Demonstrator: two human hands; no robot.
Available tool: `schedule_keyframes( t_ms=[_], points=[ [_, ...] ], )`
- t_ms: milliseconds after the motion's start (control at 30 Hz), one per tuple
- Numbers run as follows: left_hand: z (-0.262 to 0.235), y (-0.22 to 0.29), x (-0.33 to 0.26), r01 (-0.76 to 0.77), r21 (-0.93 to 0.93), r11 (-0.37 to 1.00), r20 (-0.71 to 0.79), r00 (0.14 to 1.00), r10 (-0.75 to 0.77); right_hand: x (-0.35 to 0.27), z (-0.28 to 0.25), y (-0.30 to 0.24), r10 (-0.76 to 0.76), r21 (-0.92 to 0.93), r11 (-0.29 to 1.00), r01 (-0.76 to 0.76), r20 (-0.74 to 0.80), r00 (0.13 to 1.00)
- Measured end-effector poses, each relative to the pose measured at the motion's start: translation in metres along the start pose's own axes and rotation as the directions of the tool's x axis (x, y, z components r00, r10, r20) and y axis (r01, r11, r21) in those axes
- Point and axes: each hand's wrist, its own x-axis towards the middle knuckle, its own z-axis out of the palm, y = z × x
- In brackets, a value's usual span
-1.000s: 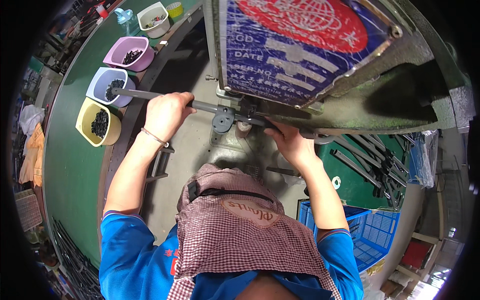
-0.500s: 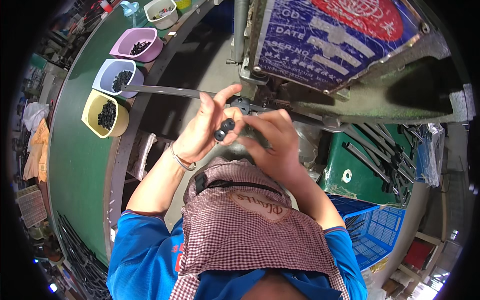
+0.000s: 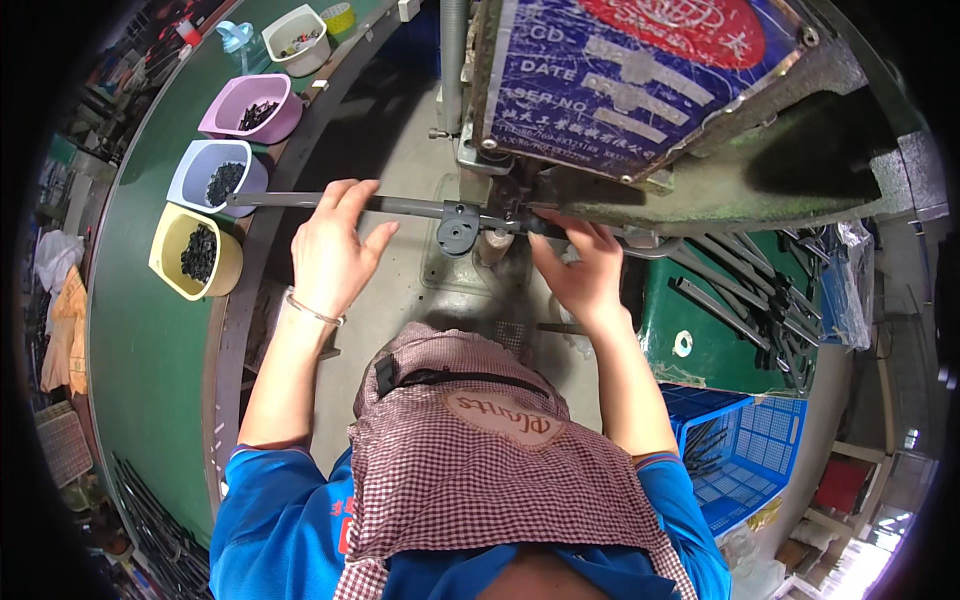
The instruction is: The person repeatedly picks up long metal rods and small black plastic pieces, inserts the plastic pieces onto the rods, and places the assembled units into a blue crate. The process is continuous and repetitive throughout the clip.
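A long dark grey metal tube [image 3: 405, 206] lies across in front of me, running under the machine's head. A black round plastic fitting [image 3: 458, 232] sits on it near the middle. My left hand [image 3: 335, 250] holds the tube left of the fitting, fingers over it and thumb held away. Right of the fitting, my right hand [image 3: 585, 268] grips the tube close to the press tooling [image 3: 508, 195], its fingertips partly hidden. The tube's left end reaches over the blue bin [image 3: 252, 178].
On the green bench [image 3: 135, 350] at left stand a yellow bin [image 3: 228, 270], a pink bin [image 3: 285, 112] and a white bin [image 3: 310, 60] of small parts. At right, several tubes lie on a green surface [image 3: 665, 310] above a blue crate [image 3: 765, 450]. The machine [image 3: 740, 205] overhangs the far side.
My hands, close together with small black round parts by the left fingers, have moved apart onto the tube. Those parts no longer show in my hand. The round fitting is now in plain view.
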Motion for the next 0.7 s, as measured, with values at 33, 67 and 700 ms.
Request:
schedule_keyframes(
  t_ms=[33, 67, 700],
  points=[
    [0.003, -0.01, 0.002, 0.004, 0.107, 0.994, 0.0, 1.0, -0.004, 0.005, 0.003, 0.005, -0.03, -0.037, 0.999, 0.031, 0.029, 0.999],
    [0.004, -0.015, 0.004, 0.01, 0.148, 0.989, 0.006, 1.0, -0.011, 0.008, 0.008, 0.013, -0.017, -0.044, 0.999, 0.021, 0.084, 0.996],
    [0.008, -0.046, 0.047, -0.072, -0.08, 0.994, 0.185, 0.979, 0.085, 0.04, -0.008, 0.002, 0.201, -0.141, 0.978, -0.155, 0.42, 0.885]
  ],
)
